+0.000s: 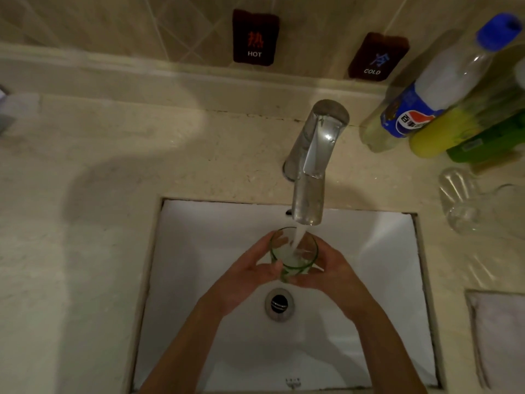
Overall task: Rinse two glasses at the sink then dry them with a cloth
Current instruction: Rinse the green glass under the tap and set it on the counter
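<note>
Left hand [250,275] and right hand [331,275] hold glass [292,253] under tap [309,177].

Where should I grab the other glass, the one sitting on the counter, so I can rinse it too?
Hold the second glass round its middle, coming from the sink side. It seems to stand among bottles at the back, so the front is freer. Its clear wall may be slippery, so wrap your fingers right round it.

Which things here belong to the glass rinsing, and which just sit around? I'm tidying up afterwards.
Belongs: green-rimmed clear glass held by left hand and right hand; chrome faucet; white sink; second clear glass; white cloth.

Lying about: blue-capped bottle; yellow bottle; HOT sign; COLD sign.
</note>
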{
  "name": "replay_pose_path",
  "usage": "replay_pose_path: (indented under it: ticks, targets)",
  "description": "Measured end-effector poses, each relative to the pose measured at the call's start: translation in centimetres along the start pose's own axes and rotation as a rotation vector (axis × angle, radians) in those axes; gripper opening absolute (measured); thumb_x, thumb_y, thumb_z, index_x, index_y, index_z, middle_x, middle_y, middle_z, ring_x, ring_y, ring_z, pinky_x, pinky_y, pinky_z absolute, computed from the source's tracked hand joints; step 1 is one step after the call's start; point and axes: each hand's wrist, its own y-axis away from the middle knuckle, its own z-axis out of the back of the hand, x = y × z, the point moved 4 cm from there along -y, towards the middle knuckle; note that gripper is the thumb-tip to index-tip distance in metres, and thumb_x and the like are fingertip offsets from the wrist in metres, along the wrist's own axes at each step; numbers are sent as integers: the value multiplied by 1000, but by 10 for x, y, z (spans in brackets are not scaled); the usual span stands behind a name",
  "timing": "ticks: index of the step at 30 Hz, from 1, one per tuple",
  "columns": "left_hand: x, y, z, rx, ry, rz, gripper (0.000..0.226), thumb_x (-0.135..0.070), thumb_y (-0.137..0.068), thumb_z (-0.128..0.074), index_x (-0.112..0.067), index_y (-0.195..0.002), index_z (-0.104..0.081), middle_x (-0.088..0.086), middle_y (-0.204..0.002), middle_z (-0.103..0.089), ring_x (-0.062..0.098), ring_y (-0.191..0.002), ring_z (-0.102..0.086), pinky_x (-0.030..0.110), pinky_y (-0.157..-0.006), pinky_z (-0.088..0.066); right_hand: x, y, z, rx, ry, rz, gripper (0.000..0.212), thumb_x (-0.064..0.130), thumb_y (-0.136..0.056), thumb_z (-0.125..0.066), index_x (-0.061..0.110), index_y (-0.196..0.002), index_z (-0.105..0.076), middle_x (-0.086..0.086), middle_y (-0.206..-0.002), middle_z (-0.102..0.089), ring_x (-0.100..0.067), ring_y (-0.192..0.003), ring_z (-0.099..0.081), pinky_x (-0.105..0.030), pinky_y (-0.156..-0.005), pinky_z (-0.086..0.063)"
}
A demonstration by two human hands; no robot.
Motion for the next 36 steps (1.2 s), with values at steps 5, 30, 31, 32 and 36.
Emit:
replay_pose_path:
  ticks: [5,30,31,32,36]
  targets:
    - [-4,2,13,47,-12,76,86,-14,-73,-87,-35,-148,-50,-1,-140,-65,32,-126,-63,40,-97,-55,0,5,-5,88,34,-3,80,1,-66,-90,26,-136,-58,5,-124,-71,-13,-120,-64,-39,-104,-53]
    - [6,6,10,-141,-74,10,90,16,-60,-86,-18,-140,-59,7,-132,-70,24,-123,-66,33,-86,-59,-26,-3,-23,-85,71,51,89,-12,-61,-87,18,-138,-55,3,-130,-66,-6,-118,-63,-23,-96,-55]
    - [7,6,11,-134,-85,8,91,19,-61,-85,-18,-140,-59,8,-132,-70,25,-124,-66,34,-87,-59,-30,-2,-24,-97,73,46,90,-11,-61,-87,20,-138,-54,5,-130,-66,-6,-119,-62,-24,-98,-54]
    - [8,7,11,-121,-99,10,91,20,-61,-84,-18,-140,-59,8,-132,-70,25,-123,-66,34,-86,-60,-33,0,-25,-91,76,40,90,-11,-61,-86,23,-137,-55,7,-128,-67,-4,-118,-62,-23,-97,-54]
    - [9,9,13,-176,-93,2,86,23,-63,-80,-23,-134,-63,2,-126,-74,20,-117,-69,30,-79,-60,-26,-5,-25,-90,94,72,82,-11,-64,-85,23,-133,-57,8,-124,-68,-6,-114,-64,-19,-93,-54]
